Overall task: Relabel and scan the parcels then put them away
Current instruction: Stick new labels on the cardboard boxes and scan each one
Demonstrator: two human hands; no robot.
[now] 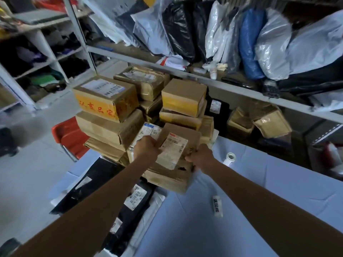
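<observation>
Both hands gripped one cardboard box (pixel 187 135). The left hand (pixel 146 148) curled over its left edge and the right hand (pixel 201 158) clamped its near right corner, with the fingertips of both hidden behind the cardboard. Between the hands, a white label (pixel 173 151) lay on the box's top, its print too blurred to read. Whether the box rested on the carton (pixel 167 178) below could not be told. A stack of boxes (pixel 109 112) stood beyond the left hand. A small white roll (pixel 230 158) lay just right of the right hand on the blue table (pixel 269 186). The left forearm covered part of the black bags (pixel 96 180).
</observation>
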